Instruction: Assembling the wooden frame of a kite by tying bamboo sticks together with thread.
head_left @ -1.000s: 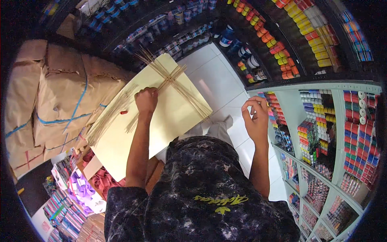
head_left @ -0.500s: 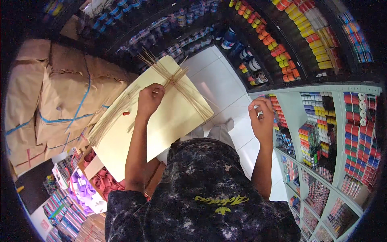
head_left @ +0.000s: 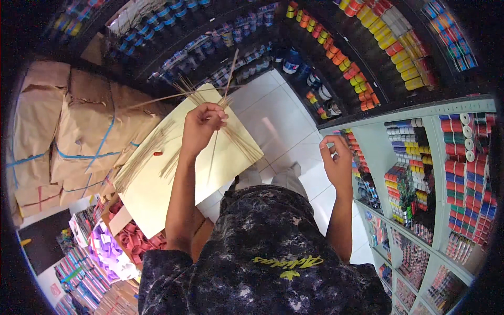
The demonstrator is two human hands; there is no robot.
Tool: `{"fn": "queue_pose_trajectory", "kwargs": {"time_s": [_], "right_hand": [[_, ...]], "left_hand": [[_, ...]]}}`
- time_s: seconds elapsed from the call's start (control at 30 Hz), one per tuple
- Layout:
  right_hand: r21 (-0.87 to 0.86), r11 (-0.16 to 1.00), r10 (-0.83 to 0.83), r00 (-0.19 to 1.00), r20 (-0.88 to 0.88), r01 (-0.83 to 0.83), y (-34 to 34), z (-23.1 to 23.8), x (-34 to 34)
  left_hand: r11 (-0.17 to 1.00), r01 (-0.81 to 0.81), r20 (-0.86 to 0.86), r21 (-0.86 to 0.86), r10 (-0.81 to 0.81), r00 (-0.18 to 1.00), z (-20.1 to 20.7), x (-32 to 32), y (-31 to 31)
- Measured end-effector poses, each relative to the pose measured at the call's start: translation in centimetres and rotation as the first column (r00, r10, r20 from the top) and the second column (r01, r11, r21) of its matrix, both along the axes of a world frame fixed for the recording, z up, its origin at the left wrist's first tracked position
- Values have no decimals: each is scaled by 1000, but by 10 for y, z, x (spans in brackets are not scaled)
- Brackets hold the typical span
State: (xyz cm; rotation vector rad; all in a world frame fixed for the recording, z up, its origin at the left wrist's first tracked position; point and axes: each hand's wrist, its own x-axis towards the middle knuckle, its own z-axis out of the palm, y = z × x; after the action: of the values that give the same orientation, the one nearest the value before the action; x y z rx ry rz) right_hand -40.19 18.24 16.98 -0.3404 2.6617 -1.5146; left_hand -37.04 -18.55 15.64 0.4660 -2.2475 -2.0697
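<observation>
A pale yellow board or sheet (head_left: 157, 194) lies in front of me on the left, with thin tan sticks spread over it. My left hand (head_left: 202, 126) is above it, fingers pinched on a thin stick (head_left: 231, 68) that slants past the fingertips at both ends. Another long stick (head_left: 163, 98) crosses just beyond the hand. A loose bundle of sticks (head_left: 244, 144) lies along the board's right side, more sticks (head_left: 139, 163) on its left. My right hand (head_left: 337, 157) hangs in the air at right, fingers curled closed; whatever they may hold cannot be made out.
A small red object (head_left: 157, 154) lies on the board. Brown paper-wrapped bundles with blue straps (head_left: 84, 136) stand at left. Shelves of coloured spools (head_left: 467, 173) rise at right, dark shelves with cans (head_left: 294, 62) beyond. White floor tiles (head_left: 262, 100) show between.
A stick has come up off the board in my left hand, which has shifted slightly right. Another stick is raised across the far end. My right hand keeps nearly the same pose.
</observation>
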Motion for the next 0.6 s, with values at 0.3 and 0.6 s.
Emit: {"fn": "queue_pose_trajectory", "kwargs": {"time_s": [0.3,0.6], "right_hand": [[-150,971,196,980,45,-188,29,0,-1],[-304,894,385,913,139,-330,60,-5,2]], "left_hand": [[967,-146,-120,208,174,977,49,-36,89],[918,-206,-147,338,268,952,63,-59,161]]}}
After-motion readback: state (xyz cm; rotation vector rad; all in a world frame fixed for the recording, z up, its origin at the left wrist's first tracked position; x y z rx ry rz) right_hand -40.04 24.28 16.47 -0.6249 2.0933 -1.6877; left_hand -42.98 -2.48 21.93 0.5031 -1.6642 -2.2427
